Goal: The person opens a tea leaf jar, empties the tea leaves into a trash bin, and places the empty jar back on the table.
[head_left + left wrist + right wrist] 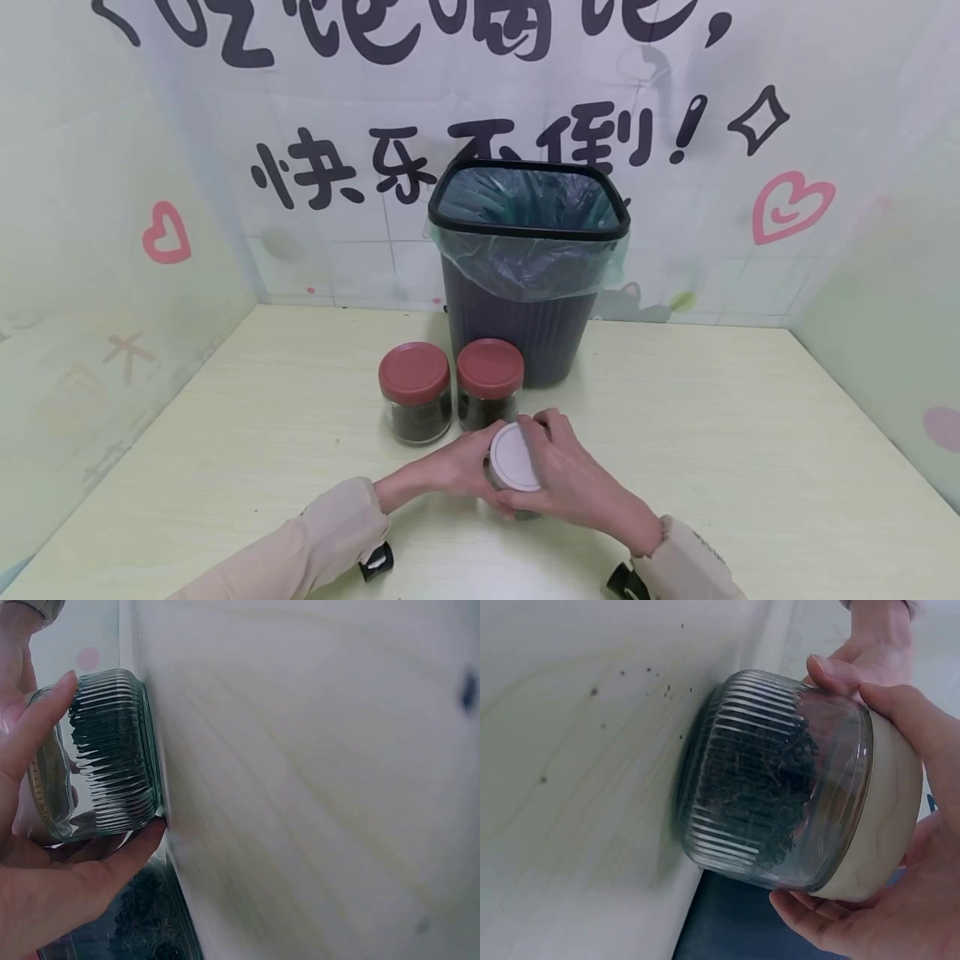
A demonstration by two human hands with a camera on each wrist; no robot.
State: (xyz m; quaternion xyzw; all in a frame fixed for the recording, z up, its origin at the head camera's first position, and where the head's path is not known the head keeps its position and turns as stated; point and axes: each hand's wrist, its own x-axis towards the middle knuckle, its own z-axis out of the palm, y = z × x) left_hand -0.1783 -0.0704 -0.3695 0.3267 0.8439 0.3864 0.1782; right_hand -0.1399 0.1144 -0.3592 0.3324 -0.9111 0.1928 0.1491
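Observation:
A ribbed glass jar point(735, 772) with a pale lid point(513, 460) stands at the table's middle, in front of the person. Dark dried leaves point(780, 787) fill much of it. The left hand point(459, 467) curls round the jar's glass side, its thumb and fingers on opposite sides in the left wrist view. From the right, the right hand point(573, 482) grips the lid, with the thumb on one edge and fingers round the other. Just behind are two more glass jars with red lids, the left one point(415, 375) and the right one point(491, 368), both with dark contents.
A dark ribbed bin point(517, 333) with a green plastic liner point(528, 271) stands behind the jars, against the printed back sheet point(330, 250). Printed sheets also line both sides of the pale table point(712, 433). Small dark specks point(594, 692) dot the tabletop near the jar.

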